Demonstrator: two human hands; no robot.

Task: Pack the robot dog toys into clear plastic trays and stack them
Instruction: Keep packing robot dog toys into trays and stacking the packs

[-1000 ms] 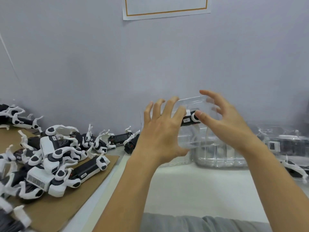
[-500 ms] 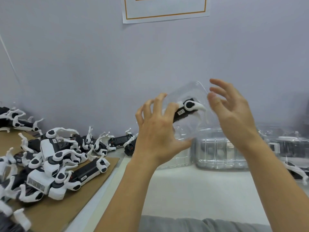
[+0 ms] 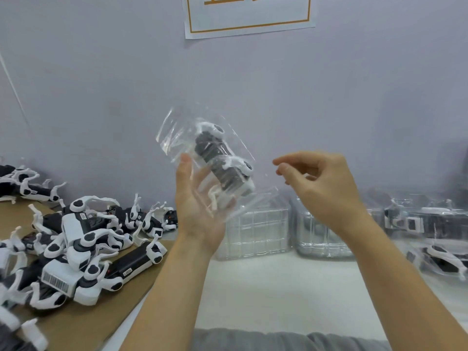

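orange-bordered wall notice [image 3: 249,13], brown cardboard sheet [image 3: 83,323]

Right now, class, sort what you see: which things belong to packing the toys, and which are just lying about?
Belongs to the job:
- clear tray with a toy dog inside, held by the left hand
- loose toy dogs
- stacked trays

Lying about:
- wall notice
- brown cardboard

At frame centre, the left hand [image 3: 200,211] holds a clear plastic tray [image 3: 177,138] (robot dog toy [image 3: 222,158] inside); the right hand [image 3: 321,183] hovers beside it.

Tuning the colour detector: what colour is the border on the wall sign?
Orange border on the white wall sign, head view.
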